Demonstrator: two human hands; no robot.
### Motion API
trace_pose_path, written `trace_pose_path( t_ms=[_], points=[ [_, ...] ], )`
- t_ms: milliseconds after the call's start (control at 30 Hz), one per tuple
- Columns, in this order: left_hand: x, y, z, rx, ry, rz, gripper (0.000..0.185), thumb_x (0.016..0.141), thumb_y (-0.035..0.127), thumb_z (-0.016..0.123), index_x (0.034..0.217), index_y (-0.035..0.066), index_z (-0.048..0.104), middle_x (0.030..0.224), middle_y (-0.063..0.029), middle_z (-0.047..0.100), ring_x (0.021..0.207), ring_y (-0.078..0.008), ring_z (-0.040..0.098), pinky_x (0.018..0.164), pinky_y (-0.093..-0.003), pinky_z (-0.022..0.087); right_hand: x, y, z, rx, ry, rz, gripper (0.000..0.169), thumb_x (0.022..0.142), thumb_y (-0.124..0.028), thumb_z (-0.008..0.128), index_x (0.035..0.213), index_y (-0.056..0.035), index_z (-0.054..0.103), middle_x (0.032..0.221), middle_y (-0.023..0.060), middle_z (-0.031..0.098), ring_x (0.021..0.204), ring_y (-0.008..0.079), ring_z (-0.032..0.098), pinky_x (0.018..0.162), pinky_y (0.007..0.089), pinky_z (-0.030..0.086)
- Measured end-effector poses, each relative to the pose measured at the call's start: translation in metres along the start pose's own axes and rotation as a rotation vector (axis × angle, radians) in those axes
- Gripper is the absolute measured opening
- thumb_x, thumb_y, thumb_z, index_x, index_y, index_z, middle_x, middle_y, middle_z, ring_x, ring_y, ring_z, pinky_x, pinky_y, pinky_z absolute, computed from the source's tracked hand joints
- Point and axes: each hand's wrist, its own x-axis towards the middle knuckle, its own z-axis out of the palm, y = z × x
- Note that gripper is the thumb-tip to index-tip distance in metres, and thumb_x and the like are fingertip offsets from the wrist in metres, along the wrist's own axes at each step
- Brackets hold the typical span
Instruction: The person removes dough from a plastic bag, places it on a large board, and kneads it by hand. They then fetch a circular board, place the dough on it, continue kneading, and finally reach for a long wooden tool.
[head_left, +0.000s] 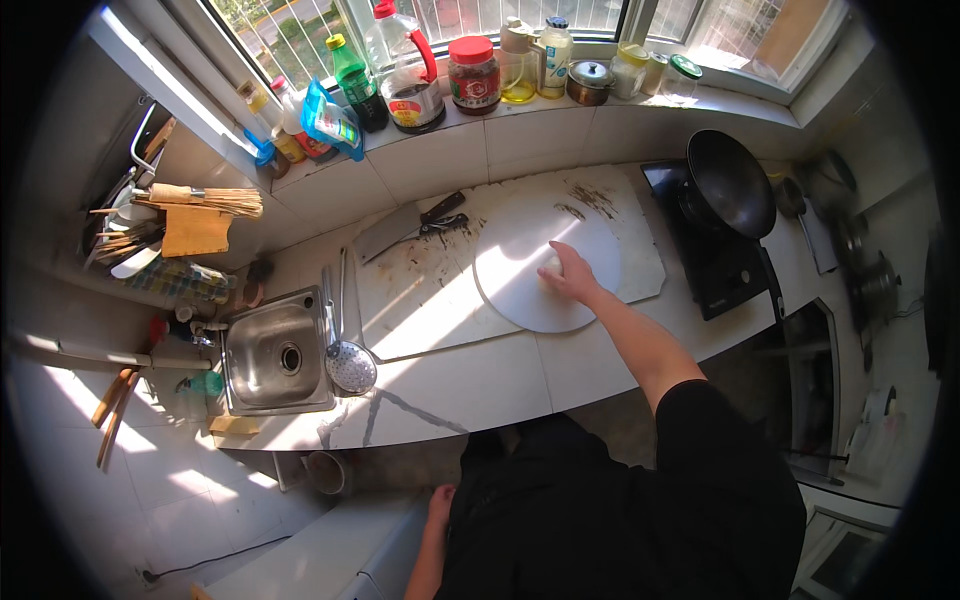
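Observation:
My right hand (574, 276) reaches over a round white board (517, 300), its thumb and fingers around a small whitish, rounded thing (553, 265). The fingers partly cover it, and I cannot tell what it is. Beneath the round board lies a larger, stained pale board (420, 300). A cleaver (390, 231) rests on that board to the left, beside kitchen scissors (439, 226). My left hand (441, 501) hangs low at my side, below the counter's front edge and away from everything on it. Its fingers are mostly hidden.
At left, a steel sink (262, 367) adjoins a skimmer (350, 369). A black wok (731, 184) sits tilted on the black cooktop (724, 277) at right. Bottles and jars, including a red-lidded jar (474, 79), line the windowsill. A utensil rack with a brush (202, 196) hangs at left.

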Motion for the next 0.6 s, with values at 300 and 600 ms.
trace_pose_path(
  t_ms=[300, 600],
  points=[
    [-0.002, -0.049, 0.003, -0.179, -0.003, -0.028, 0.029, 0.095, 0.022, 0.066, 0.117, 0.002, 0.065, 0.105, -0.0137, 0.072, 0.099, -0.0217, 0.068, 0.088, -0.0347, 0.054, 0.016, -0.003, 0.008, -0.311, 0.021, -0.046, 0.075, 0.091, -0.047, 0.068, 0.149, -0.0089, 0.038, 0.148, 0.0245, 0.041, 0.135, 0.0386, 0.044, 0.112, 0.043, 0.039],
    [-0.028, -0.021, 0.0, -0.156, 0.016, 0.019, 0.033, 0.096, 0.023, 0.067, 0.121, 0.002, 0.063, 0.108, -0.0129, 0.071, 0.1, -0.0207, 0.067, 0.089, -0.0349, 0.054, 0.077, -0.002, -0.032, 0.034, -0.207, 0.336, 0.079, 0.081, -0.048, 0.074, 0.147, -0.0157, 0.045, 0.149, 0.0162, 0.041, 0.127, 0.0375, 0.05, 0.106, 0.0455, 0.046]
  ],
)
